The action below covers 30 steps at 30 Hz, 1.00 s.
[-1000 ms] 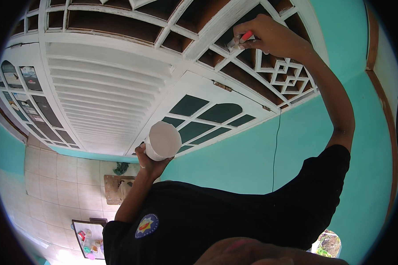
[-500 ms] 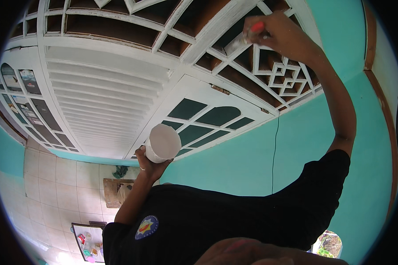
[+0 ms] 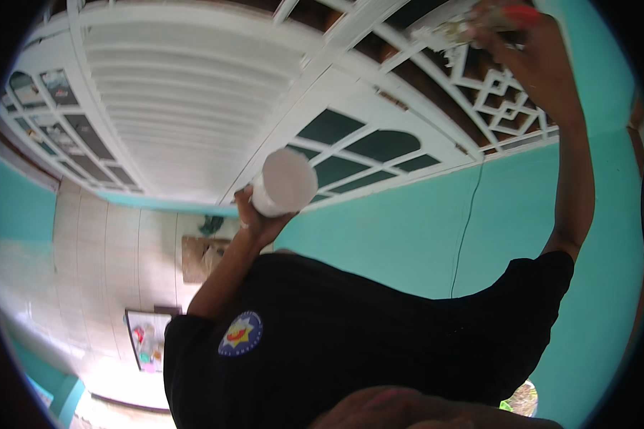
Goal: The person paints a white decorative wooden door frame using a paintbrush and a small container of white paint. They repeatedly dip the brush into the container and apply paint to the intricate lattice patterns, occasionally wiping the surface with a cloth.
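Since the earlier frame, the raised right hand (image 3: 529,53) had climbed higher along the white lattice (image 3: 504,107), and the whole view had tipped further upward.

At the far left, a white window frame (image 3: 43,114) with dark panes stood above a turquoise wall (image 3: 18,207). Beside it, a pale tiled floor (image 3: 100,257) carried a brown mat (image 3: 200,257) and a colourful picture or bag, too small to tell which. A broad white panelled door (image 3: 164,136) filled the upper middle.

Near the centre, the left hand (image 3: 257,222) was curled around a white cup (image 3: 285,182), fingers wrapped about its side, holding it in front of the door's dark panes. Below it lay the person's black shirt (image 3: 379,336) with a round yellow-and-blue badge (image 3: 240,334).

To the right, more turquoise wall (image 3: 422,229) showed a thin dark cable (image 3: 469,214) running down it. At the upper right, the right hand was closed on a red-handled brush (image 3: 479,25), its pale bristles touching the white lattice bar.
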### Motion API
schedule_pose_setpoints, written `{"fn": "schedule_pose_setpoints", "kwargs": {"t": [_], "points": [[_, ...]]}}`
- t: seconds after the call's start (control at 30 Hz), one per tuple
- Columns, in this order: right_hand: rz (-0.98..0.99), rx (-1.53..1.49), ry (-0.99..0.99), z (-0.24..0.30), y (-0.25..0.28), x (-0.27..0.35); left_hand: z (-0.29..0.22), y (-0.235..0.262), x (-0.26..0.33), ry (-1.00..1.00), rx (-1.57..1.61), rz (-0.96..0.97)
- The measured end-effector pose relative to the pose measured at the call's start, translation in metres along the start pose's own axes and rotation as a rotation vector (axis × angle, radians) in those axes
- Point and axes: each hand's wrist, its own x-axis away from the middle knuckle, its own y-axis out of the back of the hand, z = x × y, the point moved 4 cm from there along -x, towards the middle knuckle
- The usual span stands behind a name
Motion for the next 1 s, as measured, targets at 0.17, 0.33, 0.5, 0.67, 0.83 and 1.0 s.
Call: {"fn": "schedule_pose_setpoints", "kwargs": {"t": [0.17,0.33,0.5,0.67,0.83,1.0], "points": [[-0.276,-0.546,-0.032,0.059,-0.081,0.068,0.0,0.006,-0.004,0.048,-0.025,0.127],[-0.157,-0.522,0.05,0.101,-0.156,0.092,0.011,-0.012,0.012,0.078,-0.117,0.115],[0.139,-0.47,-0.144,0.099,-0.21,0.096,0.027,-0.006,0.01,0.145,-0.25,0.076],[0.111,-0.5,-0.119,0.094,-0.222,0.11,0.04,-0.01,0.01,0.111,-0.284,0.139],[-0.017,-0.561,-0.124,0.08,-0.213,0.122,0.045,-0.003,0.004,0.139,-0.406,0.178],[-0.014,-0.614,-0.125,0.068,-0.214,0.136,0.055,-0.007,0.005,0.127,-0.218,0.198]]}}
